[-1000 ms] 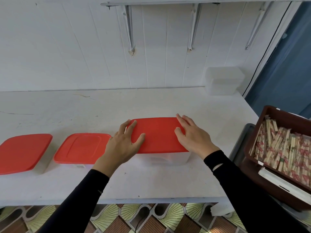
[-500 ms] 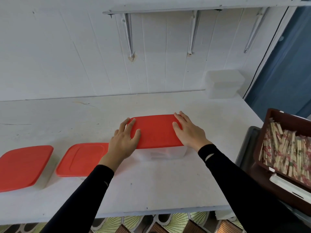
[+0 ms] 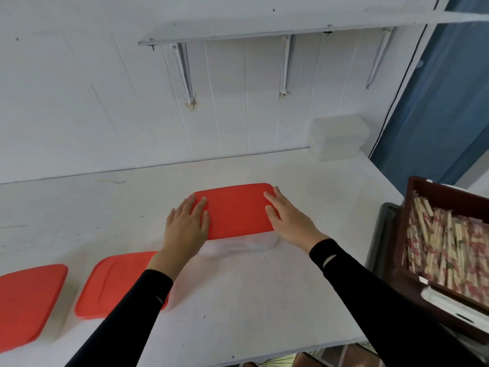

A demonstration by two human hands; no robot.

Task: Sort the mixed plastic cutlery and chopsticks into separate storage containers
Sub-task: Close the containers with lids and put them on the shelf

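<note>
At centre of white table [image 3: 264,300], clear container [image 3: 238,246] capped by red lid [image 3: 236,210]. Left hand [image 3: 186,226] flat on lid's nine o'clock end, right hand [image 3: 289,221] flat on its three o'clock end, fingers straight, gripping nothing. At seven o'clock, second red-lidded container [image 3: 116,284]; at eight, third red-lidded container [image 3: 26,300]. At three o'clock, brown tray [image 3: 449,192] of paper-wrapped chopsticks [image 3: 444,247]. At one o'clock, stacked clear tubs [image 3: 338,139].

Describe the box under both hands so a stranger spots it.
On the white table, three red-lidded boxes form a row. It is the rightmost box, nearest the brown chopstick crate. Only its lid has the left hand and right hand resting on it.
</note>
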